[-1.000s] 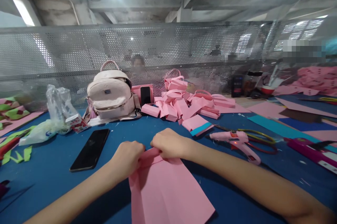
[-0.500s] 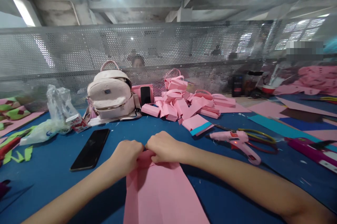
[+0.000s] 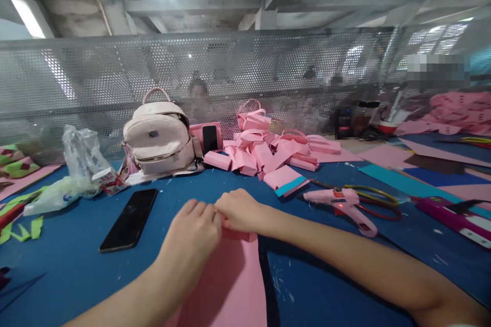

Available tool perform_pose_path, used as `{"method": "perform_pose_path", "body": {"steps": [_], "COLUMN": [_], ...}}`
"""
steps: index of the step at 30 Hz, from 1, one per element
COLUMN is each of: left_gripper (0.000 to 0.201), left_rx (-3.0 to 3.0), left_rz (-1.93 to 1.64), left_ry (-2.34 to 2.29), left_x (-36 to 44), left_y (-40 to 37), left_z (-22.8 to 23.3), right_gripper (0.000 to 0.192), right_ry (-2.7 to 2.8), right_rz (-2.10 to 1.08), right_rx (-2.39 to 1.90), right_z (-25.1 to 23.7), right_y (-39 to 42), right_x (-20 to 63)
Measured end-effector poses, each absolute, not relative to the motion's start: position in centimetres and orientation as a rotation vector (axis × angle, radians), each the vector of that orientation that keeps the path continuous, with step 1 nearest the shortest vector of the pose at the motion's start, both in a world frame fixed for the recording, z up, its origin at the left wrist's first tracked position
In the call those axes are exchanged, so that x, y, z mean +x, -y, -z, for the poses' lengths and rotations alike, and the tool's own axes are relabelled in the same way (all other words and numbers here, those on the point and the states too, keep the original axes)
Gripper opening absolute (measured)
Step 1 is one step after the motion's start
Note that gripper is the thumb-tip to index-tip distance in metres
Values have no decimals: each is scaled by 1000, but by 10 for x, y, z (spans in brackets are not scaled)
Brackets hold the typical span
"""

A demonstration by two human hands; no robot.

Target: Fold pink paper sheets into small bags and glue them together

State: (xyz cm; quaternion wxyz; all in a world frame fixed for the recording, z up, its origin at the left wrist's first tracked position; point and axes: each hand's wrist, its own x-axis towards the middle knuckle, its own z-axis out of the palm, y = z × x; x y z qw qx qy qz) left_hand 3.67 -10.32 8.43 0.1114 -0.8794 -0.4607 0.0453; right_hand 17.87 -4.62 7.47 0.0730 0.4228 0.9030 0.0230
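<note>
A long pink sheet (image 3: 233, 286), paper or thin foam, hangs toward me over the blue tabletop. At its far end, my right hand (image 3: 240, 210) is closed on the edge, knuckles up. My left hand (image 3: 201, 227) is closed beside it, touching the right one, and its forearm covers the sheet's left side. Both sets of fingertips are hidden under the hands. To the right lies a pink glue gun (image 3: 345, 204) with a red light lit. Just beyond my hands is a folded pink piece (image 3: 286, 181) with a blue strip.
A heap of folded pink pieces (image 3: 261, 150) stands beyond my hands, beside a pale backpack (image 3: 159, 137). A black phone (image 3: 129, 219) lies at the left, near a plastic bag (image 3: 82, 158). Wire-handled pliers or scissors (image 3: 376, 199) rest behind the glue gun. A perforated metal screen (image 3: 238, 71) closes the back.
My left hand has come nearer and turned over the sheet, now pressed against the right hand. The sheet's near part has shifted left. My right hand has hardly moved.
</note>
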Motion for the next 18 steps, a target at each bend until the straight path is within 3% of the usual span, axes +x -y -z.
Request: {"method": "perform_pose_path", "body": {"steps": [8, 18], "left_gripper": [39, 40], "left_rx": [-2505, -2506], "left_rz": [-334, -395], "left_ry": [1173, 1176], "left_x": [48, 54], "left_y": [121, 125], "left_z": [-41, -42], "right_gripper": [15, 16], "right_ry": [-2692, -2691], "right_rz": [-42, -35], "right_rx": [1256, 1239], "right_z": [-85, -84], "right_y": [51, 50], "right_x": [180, 180]}}
